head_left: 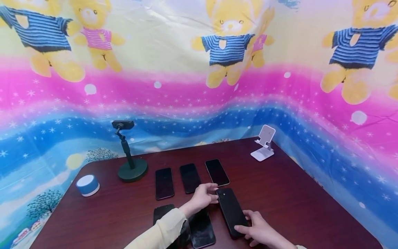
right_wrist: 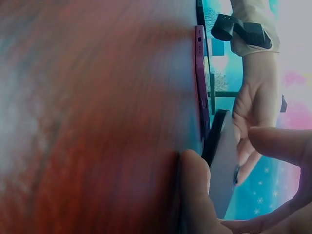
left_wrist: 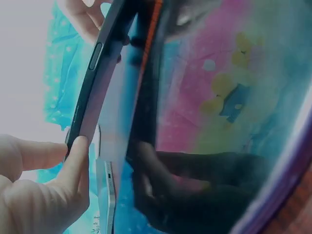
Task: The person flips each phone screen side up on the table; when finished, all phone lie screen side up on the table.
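A black smartphone [head_left: 230, 211] is held back side up, its camera lenses at the far end, just over the dark wooden table. The left hand [head_left: 202, 196] pinches its far left corner; in the left wrist view the thumb and finger [left_wrist: 75, 156] grip its edge. At the near end, the right hand [head_left: 260, 228] holds the phone between a thumb on the left side and fingers on the right. The right wrist view shows the phone [right_wrist: 223, 168] between both hands. Beside it, a dark phone [head_left: 202, 230] lies screen up under the left forearm.
Three phones lie in a row behind: left [head_left: 164, 184], middle [head_left: 190, 178] and right [head_left: 217, 172]. Another phone [head_left: 161, 210] is partly covered by the left sleeve. A green-based stand [head_left: 132, 170], a blue-and-white round box [head_left: 88, 185] and a white phone stand [head_left: 263, 147] stand farther back.
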A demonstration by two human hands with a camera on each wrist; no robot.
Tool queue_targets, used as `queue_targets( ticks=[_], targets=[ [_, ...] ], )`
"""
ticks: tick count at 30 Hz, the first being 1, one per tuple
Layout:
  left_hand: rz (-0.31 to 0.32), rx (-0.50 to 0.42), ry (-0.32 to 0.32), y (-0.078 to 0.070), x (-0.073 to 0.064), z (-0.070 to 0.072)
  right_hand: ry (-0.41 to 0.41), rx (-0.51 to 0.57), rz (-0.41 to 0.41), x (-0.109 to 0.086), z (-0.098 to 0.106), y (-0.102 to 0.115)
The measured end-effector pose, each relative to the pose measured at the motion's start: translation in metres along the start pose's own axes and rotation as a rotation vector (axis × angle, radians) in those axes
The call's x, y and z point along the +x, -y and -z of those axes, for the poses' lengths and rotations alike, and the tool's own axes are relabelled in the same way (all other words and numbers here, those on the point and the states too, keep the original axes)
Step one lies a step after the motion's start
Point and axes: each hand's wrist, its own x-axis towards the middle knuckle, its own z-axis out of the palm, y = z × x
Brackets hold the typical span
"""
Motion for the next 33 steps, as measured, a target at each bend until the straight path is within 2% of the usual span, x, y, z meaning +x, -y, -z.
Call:
queue_targets(
  ticks=[6, 12, 18, 21, 27, 30, 33],
  targets=[
    [-0.012, -0.035, 0.01, -0.005, -0.002, 0.0, -0.013, -0.086, 0.01, -0.001, -0.002, 0.002],
    [-0.047, -0.038, -0.015, -0.009, -0.004, -0.002, -0.029, -0.185, 0.076, -0.002, -0.003, 0.003],
    [-0.079, -0.069, -0.024, -0.013, -0.007, -0.005, -0.037, -0.204, 0.097, -0.002, -0.004, 0.005],
    [-0.07, -0.094, -0.036, -0.014, -0.007, -0.005, -0.032, -0.19, 0.093, -0.002, -0.005, 0.006],
    [-0.043, -0.169, -0.054, -0.011, -0.008, -0.004, 0.038, -0.038, 0.059, 0.001, -0.004, 0.002],
    [-0.037, -0.202, -0.035, -0.01, -0.009, -0.003, 0.093, 0.024, 0.055, 0.002, -0.001, -0.001],
    [-0.039, -0.189, 0.005, -0.009, -0.011, 0.0, 0.159, 0.084, 0.08, 0.004, 0.002, -0.003]
  ],
)
